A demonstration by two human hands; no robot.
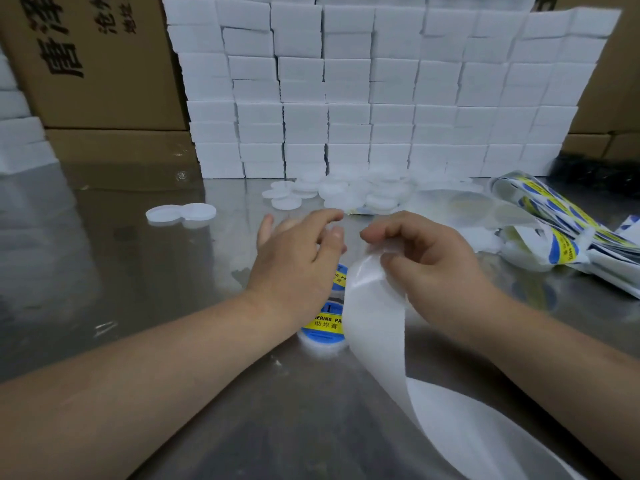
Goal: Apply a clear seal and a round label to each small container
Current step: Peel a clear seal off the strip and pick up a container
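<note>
My right hand (433,258) had thumb and forefinger curled and pinching the top end of a white backing strip (377,306), which ran down from my fingers and trailed off toward me over the steel table (138,271). My left hand (298,261) hovered just beside it, its fingers reaching loosely forward with the thumb close under the forefinger. Whether a clear seal sat between them I could not tell. Beneath that wrist stood a labelled container (323,327) with a round blue and yellow label, and a second labelled container (341,277) peeked out just beyond it, under my palm. Past my fingertips lay a heap of small white containers (346,192). Off to the right of my right hand sprawled loose label strips (554,220).
</note>
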